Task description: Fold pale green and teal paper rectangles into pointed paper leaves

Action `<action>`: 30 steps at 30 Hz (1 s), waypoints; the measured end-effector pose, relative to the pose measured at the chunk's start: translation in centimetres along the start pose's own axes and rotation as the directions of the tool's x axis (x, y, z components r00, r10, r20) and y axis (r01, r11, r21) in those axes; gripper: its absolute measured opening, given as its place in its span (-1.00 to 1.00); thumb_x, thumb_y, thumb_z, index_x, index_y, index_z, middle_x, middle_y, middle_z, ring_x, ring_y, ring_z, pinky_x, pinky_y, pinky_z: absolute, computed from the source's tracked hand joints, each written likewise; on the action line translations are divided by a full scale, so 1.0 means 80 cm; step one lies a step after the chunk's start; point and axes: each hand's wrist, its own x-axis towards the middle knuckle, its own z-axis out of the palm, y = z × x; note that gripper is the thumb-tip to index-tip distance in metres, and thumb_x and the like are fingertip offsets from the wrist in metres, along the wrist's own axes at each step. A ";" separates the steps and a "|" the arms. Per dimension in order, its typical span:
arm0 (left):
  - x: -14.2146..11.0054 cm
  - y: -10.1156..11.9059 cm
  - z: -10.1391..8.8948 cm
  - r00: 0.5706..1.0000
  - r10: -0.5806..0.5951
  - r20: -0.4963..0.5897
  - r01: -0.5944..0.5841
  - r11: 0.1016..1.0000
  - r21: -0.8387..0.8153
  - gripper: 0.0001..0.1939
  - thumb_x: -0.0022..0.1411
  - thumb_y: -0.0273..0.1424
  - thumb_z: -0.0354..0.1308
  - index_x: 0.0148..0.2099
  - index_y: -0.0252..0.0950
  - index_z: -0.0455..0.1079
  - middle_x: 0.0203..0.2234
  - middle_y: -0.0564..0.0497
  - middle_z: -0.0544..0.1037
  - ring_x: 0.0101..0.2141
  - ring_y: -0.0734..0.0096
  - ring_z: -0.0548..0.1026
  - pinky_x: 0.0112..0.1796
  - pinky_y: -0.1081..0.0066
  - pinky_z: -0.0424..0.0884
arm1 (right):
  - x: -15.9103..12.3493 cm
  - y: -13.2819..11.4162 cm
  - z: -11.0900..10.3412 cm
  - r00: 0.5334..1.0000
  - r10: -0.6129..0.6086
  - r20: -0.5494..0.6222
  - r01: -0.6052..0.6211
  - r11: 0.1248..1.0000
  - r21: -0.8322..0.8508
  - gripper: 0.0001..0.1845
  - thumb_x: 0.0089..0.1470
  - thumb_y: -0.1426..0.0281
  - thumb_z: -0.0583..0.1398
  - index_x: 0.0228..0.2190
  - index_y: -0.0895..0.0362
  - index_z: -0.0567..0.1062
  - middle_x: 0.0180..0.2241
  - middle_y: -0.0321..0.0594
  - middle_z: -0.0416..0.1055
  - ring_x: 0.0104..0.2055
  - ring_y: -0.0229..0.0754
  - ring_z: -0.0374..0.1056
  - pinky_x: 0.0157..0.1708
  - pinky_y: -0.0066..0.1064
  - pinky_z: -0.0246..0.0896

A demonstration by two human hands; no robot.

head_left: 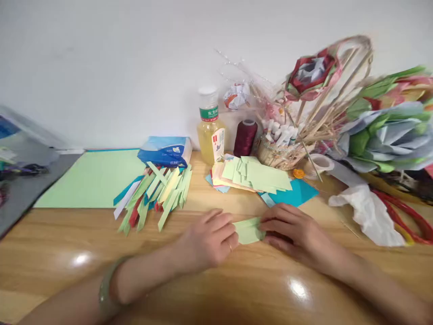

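A small light green paper piece (pixel 248 230) lies on the wooden table (pixel 216 280) in front of me. My left hand (pixel 208 239) presses its left end with curled fingers; a ring sits on one finger. My right hand (pixel 292 230) pinches the paper's right end with the fingers closed on it. Both hands rest on the tabletop, the paper stretched between them.
Behind the hands lie a pile of cut paper strips (pixel 155 192), a stack of green and pink paper pieces (pixel 253 176), a large green sheet (pixel 94 178), a tissue pack (pixel 165 151), a drink bottle (pixel 210 126), a dark red thread spool (pixel 245 137), tape roll (pixel 320 163), paper flowers (pixel 385 131) and crumpled tissue (pixel 368 214).
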 end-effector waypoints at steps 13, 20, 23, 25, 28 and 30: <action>0.007 0.011 0.000 0.921 -0.384 0.061 0.382 0.867 -0.319 -0.91 0.18 -0.52 0.08 -0.39 -0.34 0.36 -0.45 -0.01 0.49 -0.32 0.29 0.38 -0.27 0.27 0.37 | 0.010 -0.005 0.009 0.993 0.061 -0.106 -0.062 0.998 0.001 -0.81 0.22 0.44 0.05 -0.37 0.12 0.44 -0.36 -0.19 0.41 -0.27 -0.18 0.30 -0.30 -0.34 0.25; 0.009 0.014 0.001 0.837 -0.531 0.133 0.535 0.742 -0.403 -0.90 0.12 -0.53 0.18 -0.43 -0.31 0.37 -0.44 0.03 0.51 -0.32 0.31 0.37 -0.28 0.28 0.34 | 0.005 -0.001 0.008 0.991 0.121 -0.056 -0.117 0.991 0.072 -0.91 0.18 0.43 0.09 -0.36 0.11 0.38 -0.31 -0.18 0.39 -0.23 -0.18 0.30 -0.26 -0.32 0.25; 0.010 0.014 0.001 0.806 -0.571 0.153 0.575 0.697 -0.428 -0.87 0.10 -0.56 0.19 -0.46 -0.31 0.36 -0.44 0.05 0.52 -0.33 0.32 0.37 -0.30 0.30 0.33 | 0.004 0.001 0.004 0.994 0.113 -0.001 -0.112 0.988 0.104 -0.93 0.16 0.36 0.13 -0.33 0.10 0.36 -0.26 -0.16 0.38 -0.18 -0.15 0.30 -0.23 -0.30 0.26; 0.010 0.013 0.002 0.795 -0.582 0.171 0.592 0.680 -0.433 -0.87 0.09 -0.56 0.19 -0.47 -0.31 0.37 -0.45 0.06 0.52 -0.33 0.33 0.37 -0.30 0.31 0.33 | 0.004 0.001 0.002 0.993 0.113 0.034 -0.116 0.987 0.112 -0.90 0.15 0.32 0.15 -0.32 0.10 0.36 -0.24 -0.15 0.37 -0.17 -0.13 0.29 -0.23 -0.28 0.25; 0.011 0.013 0.001 0.788 -0.586 0.190 0.603 0.673 -0.427 -0.88 0.09 -0.57 0.18 -0.47 -0.31 0.37 -0.45 0.05 0.52 -0.32 0.32 0.37 -0.30 0.30 0.32 | 0.007 -0.001 0.004 0.988 0.147 0.040 -0.150 0.983 0.104 -0.91 0.19 0.38 0.09 -0.37 0.10 0.36 -0.27 -0.16 0.36 -0.19 -0.14 0.29 -0.24 -0.28 0.23; 0.010 0.013 0.001 0.793 -0.581 0.183 0.597 0.681 -0.425 -0.89 0.07 -0.57 0.17 -0.46 -0.31 0.37 -0.44 0.05 0.51 -0.32 0.31 0.37 -0.29 0.28 0.32 | 0.008 -0.002 0.008 0.984 0.174 0.025 -0.176 0.980 0.096 -0.86 0.21 0.43 0.04 -0.39 0.10 0.35 -0.29 -0.17 0.36 -0.22 -0.16 0.29 -0.24 -0.27 0.21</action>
